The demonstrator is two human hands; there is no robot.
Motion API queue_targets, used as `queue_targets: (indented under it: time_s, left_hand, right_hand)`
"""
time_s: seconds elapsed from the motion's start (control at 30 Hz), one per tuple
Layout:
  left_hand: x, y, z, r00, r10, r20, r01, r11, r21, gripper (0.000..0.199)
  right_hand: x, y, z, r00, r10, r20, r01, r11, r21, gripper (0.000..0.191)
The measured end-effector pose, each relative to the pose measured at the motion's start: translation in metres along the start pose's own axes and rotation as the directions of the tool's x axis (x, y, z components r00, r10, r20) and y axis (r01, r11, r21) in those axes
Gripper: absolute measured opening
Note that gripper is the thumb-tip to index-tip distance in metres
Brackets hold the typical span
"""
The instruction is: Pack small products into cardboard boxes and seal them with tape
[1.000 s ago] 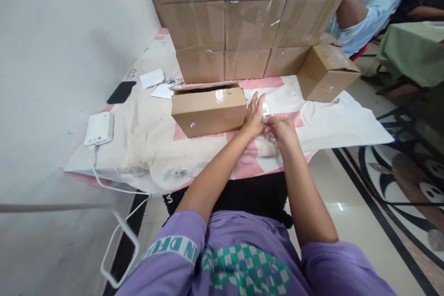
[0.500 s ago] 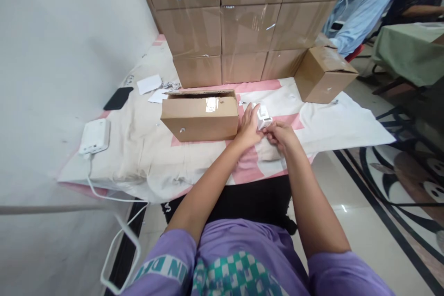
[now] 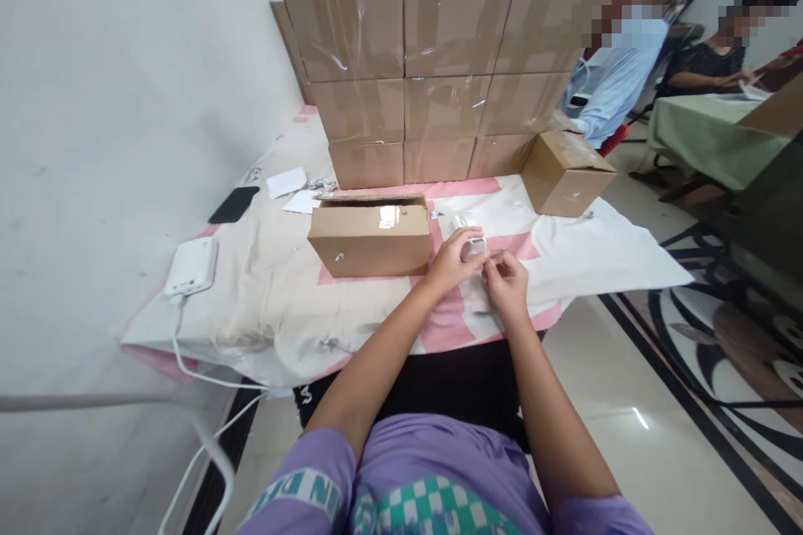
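My left hand [image 3: 452, 259] is closed around a small white object [image 3: 473, 249] with a greyish, rounded face; its exact kind is not clear. Close against its right side, my right hand [image 3: 507, 280] has thumb and fingertips pinched together; whatever is between them is too small to make out. Just beyond my left fingers another small white item [image 3: 462, 221] lies on the cloth. To the left stands a brown cardboard box [image 3: 370, 253], its top flap slightly raised and a shiny white sticker on it.
Stacked taped cartons [image 3: 445, 104] form a wall at the back. Another carton [image 3: 568, 188] sits at the right. A black phone-like slab [image 3: 234, 205], white papers [image 3: 287, 183] and a corded white device [image 3: 191, 266] lie left. One person [image 3: 618, 75] is behind the cartons, another farther right.
The head view has tilted up. My left fingers, earlier spread beside the white object, now wrap around it, and its greyish face shows. My right hand stays pinched close to it.
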State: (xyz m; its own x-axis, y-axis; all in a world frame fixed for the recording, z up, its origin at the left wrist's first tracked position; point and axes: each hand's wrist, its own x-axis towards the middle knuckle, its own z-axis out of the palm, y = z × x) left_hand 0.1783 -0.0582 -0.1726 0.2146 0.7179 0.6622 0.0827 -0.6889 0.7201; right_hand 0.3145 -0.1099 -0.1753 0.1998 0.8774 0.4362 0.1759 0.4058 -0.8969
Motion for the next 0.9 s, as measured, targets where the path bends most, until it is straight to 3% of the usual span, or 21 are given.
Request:
queue_targets:
  time_s: [0.07, 0.2, 0.3, 0.33, 0.37, 0.43, 0.47, 0.5, 0.57, 0.63, 0.7, 0.77, 0.9]
  left_hand:
    - [-0.001, 0.008, 0.001, 1.0, 0.006, -0.026, -0.006, 1.0, 0.002, 0.01]
    - [-0.004, 0.047, -0.007, 0.991, 0.113, -0.07, -0.109, 0.992, 0.064, 0.02]
    - [0.002, 0.096, -0.036, 0.945, 0.317, -0.08, -0.301, 0.94, 0.162, 0.014]
    - [0.007, 0.112, -0.051, 0.945, 0.319, -0.078, -0.301, 0.936, 0.18, 0.014]
    - [0.012, 0.126, -0.068, 0.958, 0.272, -0.091, -0.254, 0.952, 0.173, 0.016]
    - [0.024, 0.146, -0.107, 0.994, 0.033, -0.105, -0.021, 0.993, 0.118, 0.02]
    - [0.031, 0.151, -0.126, 0.994, -0.093, -0.054, 0.099, 0.988, 0.118, 0.02]
    - [0.037, 0.152, -0.145, 0.977, -0.211, 0.018, 0.206, 0.966, 0.159, 0.019]
    - [0.048, 0.147, -0.175, 0.898, -0.429, 0.096, 0.392, 0.881, 0.266, 0.021]
    - [0.056, 0.136, -0.196, 0.811, -0.578, 0.097, 0.517, 0.784, 0.344, 0.021]
    - [0.061, 0.122, -0.207, 0.763, -0.642, 0.081, 0.568, 0.724, 0.391, 0.02]
    - [0.064, 0.111, -0.212, 0.767, -0.638, 0.073, 0.548, 0.709, 0.444, 0.019]
    - [0.066, 0.095, -0.215, 0.823, -0.567, 0.034, 0.454, 0.693, 0.56, 0.025]
  right_hand:
    - [0.0, 0.002, 0.001, 1.0, -0.015, -0.005, 0.015, 1.0, 0.003, 0.037]
    - [0.005, 0.001, 0.006, 0.995, 0.014, -0.095, -0.012, 1.0, 0.028, 0.033]
    - [0.018, -0.018, 0.019, 0.992, -0.023, -0.121, 0.028, 0.999, 0.042, 0.03]
    - [0.025, -0.028, 0.027, 0.993, -0.076, -0.089, 0.079, 0.997, 0.027, 0.031]
    - [0.032, -0.04, 0.037, 0.988, -0.148, -0.034, 0.148, 0.989, 0.001, 0.035]
    - [0.048, -0.062, 0.061, 0.947, -0.292, 0.131, 0.302, 0.952, -0.059, 0.05]
    - [0.055, -0.07, 0.074, 0.916, -0.329, 0.23, 0.356, 0.931, -0.085, 0.06]
    - [0.062, -0.075, 0.087, 0.887, -0.335, 0.317, 0.385, 0.916, -0.11, 0.071]
    - [0.071, -0.078, 0.109, 0.856, -0.274, 0.438, 0.372, 0.915, -0.156, 0.087]
    - [0.073, -0.073, 0.123, 0.856, -0.214, 0.471, 0.328, 0.929, -0.173, 0.094]
    - [0.071, -0.066, 0.129, 0.862, -0.209, 0.462, 0.308, 0.94, -0.15, 0.096]
    - [0.067, -0.061, 0.128, 0.861, -0.226, 0.455, 0.31, 0.943, -0.118, 0.096]
    - [0.064, -0.06, 0.125, 0.869, -0.217, 0.444, 0.298, 0.947, -0.12, 0.094]
